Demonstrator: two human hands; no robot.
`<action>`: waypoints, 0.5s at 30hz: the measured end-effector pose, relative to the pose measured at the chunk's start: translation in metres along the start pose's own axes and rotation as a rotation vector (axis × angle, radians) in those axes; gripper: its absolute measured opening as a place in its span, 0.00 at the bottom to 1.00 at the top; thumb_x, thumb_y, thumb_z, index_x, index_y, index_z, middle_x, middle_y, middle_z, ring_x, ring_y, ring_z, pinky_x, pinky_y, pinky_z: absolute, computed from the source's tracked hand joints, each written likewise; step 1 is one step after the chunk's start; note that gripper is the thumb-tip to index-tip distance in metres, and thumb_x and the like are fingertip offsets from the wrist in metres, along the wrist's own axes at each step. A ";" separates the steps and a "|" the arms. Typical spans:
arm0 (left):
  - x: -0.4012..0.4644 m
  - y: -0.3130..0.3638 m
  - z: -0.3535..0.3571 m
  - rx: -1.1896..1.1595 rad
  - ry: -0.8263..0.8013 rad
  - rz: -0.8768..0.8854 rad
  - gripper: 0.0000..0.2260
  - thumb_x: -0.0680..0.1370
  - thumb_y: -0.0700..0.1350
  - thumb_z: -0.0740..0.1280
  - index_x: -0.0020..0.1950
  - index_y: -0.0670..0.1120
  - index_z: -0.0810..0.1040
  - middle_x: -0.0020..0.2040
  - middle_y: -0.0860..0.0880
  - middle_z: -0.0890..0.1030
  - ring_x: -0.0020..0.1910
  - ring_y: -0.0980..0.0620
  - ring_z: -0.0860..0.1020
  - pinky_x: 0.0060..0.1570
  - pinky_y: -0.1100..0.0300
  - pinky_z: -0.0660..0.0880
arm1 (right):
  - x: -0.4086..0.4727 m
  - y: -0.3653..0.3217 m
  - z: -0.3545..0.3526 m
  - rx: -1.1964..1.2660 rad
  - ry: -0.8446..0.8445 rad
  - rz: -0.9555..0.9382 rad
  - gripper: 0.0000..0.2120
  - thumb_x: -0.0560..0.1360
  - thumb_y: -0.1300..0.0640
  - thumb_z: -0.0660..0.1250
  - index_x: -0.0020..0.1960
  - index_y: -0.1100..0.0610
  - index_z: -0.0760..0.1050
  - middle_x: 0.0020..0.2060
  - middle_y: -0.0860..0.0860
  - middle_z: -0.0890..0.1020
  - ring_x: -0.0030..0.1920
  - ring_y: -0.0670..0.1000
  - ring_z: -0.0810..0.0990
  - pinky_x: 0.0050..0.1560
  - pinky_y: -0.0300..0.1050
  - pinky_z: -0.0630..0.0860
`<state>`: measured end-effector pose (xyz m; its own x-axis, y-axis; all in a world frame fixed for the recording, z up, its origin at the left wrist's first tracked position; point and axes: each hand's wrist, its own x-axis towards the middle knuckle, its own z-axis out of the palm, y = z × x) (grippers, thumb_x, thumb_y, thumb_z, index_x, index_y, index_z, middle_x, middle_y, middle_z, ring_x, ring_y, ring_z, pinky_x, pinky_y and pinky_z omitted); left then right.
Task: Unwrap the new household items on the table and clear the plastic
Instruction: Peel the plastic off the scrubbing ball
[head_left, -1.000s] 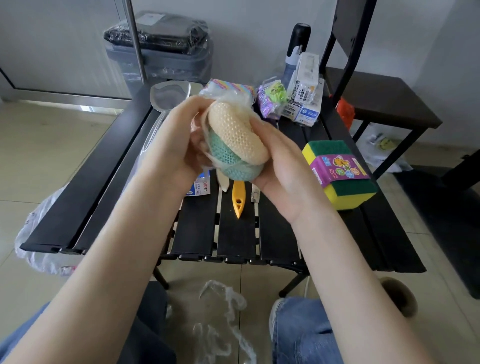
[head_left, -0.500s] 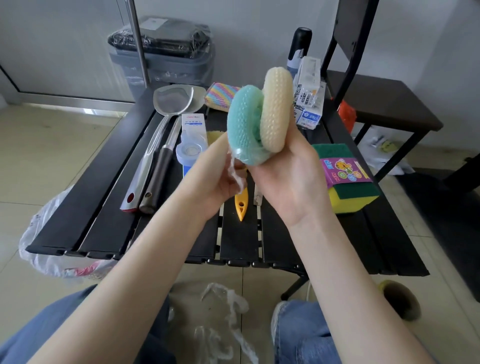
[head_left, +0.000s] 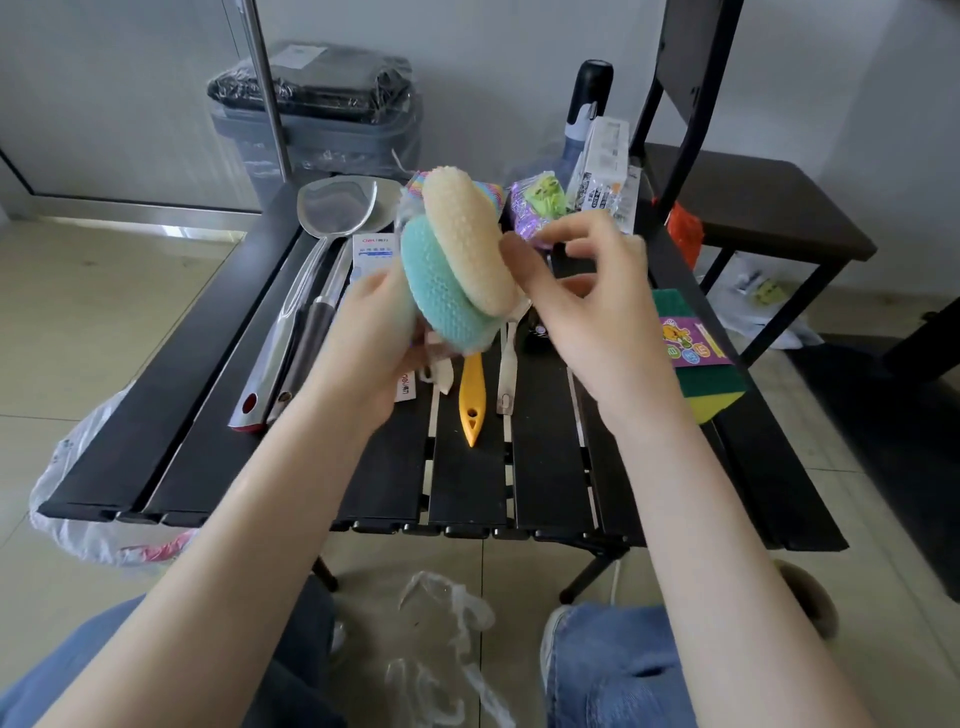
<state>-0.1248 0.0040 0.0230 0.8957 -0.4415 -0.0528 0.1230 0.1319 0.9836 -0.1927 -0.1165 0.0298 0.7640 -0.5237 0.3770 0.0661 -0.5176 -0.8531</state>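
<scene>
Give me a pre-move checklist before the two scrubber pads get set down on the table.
1. Pads held: left hand grips the teal scrubber pad and cream scrubber pad together: ok.
2. Right hand free to help: fingers spread beside the cream pad, grip empty: ok.
3. Wrap fully off the pads: cannot tell.
4. Bare spot on the table: dark slats free near the front edge: ok.
5. Plastic cleared: loose plastic wrap lies on the floor: not ok.
6. Yellow tool under the pads: not ok.
</scene>
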 end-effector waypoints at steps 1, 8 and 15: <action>0.004 -0.002 -0.003 0.093 0.063 0.056 0.13 0.83 0.46 0.57 0.45 0.40 0.75 0.33 0.48 0.76 0.27 0.57 0.76 0.27 0.64 0.74 | 0.000 -0.001 -0.002 0.028 0.039 -0.025 0.15 0.74 0.45 0.68 0.53 0.54 0.74 0.54 0.53 0.74 0.50 0.47 0.77 0.47 0.35 0.75; 0.009 -0.011 -0.005 0.704 0.477 0.586 0.11 0.81 0.49 0.59 0.39 0.48 0.69 0.39 0.54 0.69 0.34 0.63 0.71 0.37 0.69 0.64 | -0.022 -0.011 0.025 -0.067 -0.075 -0.191 0.27 0.72 0.45 0.72 0.63 0.60 0.69 0.54 0.51 0.74 0.57 0.49 0.73 0.55 0.35 0.70; 0.018 0.001 -0.024 0.136 0.417 0.353 0.12 0.82 0.41 0.56 0.39 0.45 0.71 0.33 0.47 0.76 0.28 0.51 0.77 0.21 0.60 0.73 | -0.001 0.002 0.001 0.094 0.027 -0.075 0.16 0.74 0.56 0.70 0.60 0.55 0.73 0.50 0.43 0.76 0.51 0.41 0.76 0.54 0.46 0.78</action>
<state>-0.0984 0.0172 0.0186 0.9691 0.0003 0.2467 -0.2460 0.0805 0.9659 -0.1926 -0.1165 0.0273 0.7372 -0.5047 0.4492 0.1828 -0.4911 -0.8517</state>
